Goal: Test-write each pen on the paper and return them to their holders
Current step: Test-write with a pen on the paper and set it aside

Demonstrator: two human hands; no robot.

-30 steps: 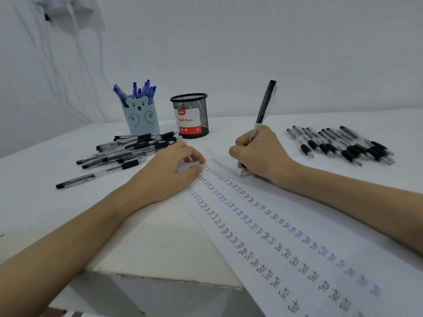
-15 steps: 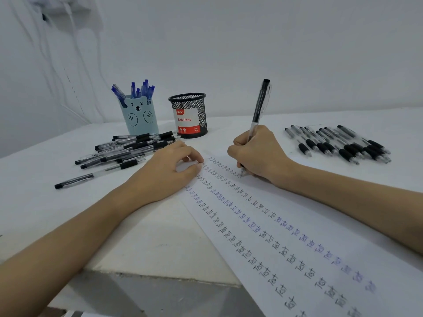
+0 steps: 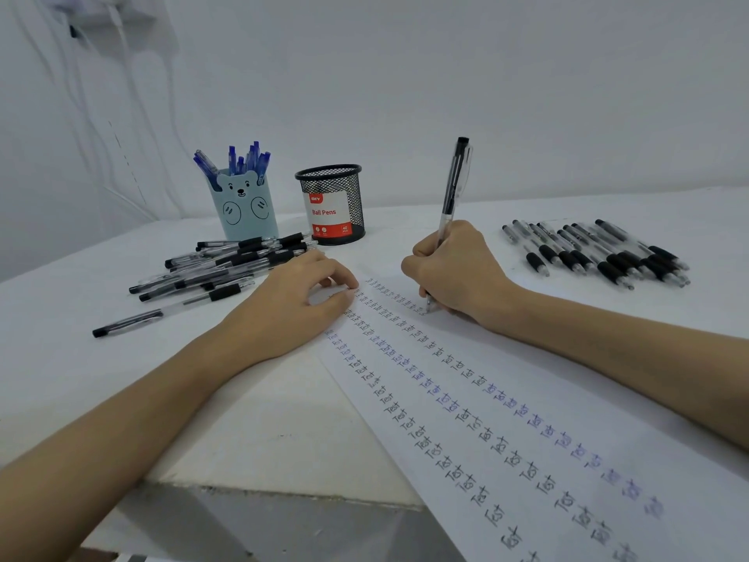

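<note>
Right hand [image 3: 454, 269] curled in a writing grip, left hand [image 3: 296, 306] palm-down, fingers loosely bent.

— Where does the view sit?

— On my head, looking forward and down across the white table [image 3: 81, 379]; its near edge lies at the lower left of the frame, the wall [image 3: 446, 75] fills the top.

— How close?

— Close: my forearms enter from the bottom corners, my left hand [image 3: 292, 306] and right hand [image 3: 454, 269] land mid-frame, and the paper [image 3: 608, 419] runs off the lower right.

— A second view?

— No, only this wide-angle one.
</note>
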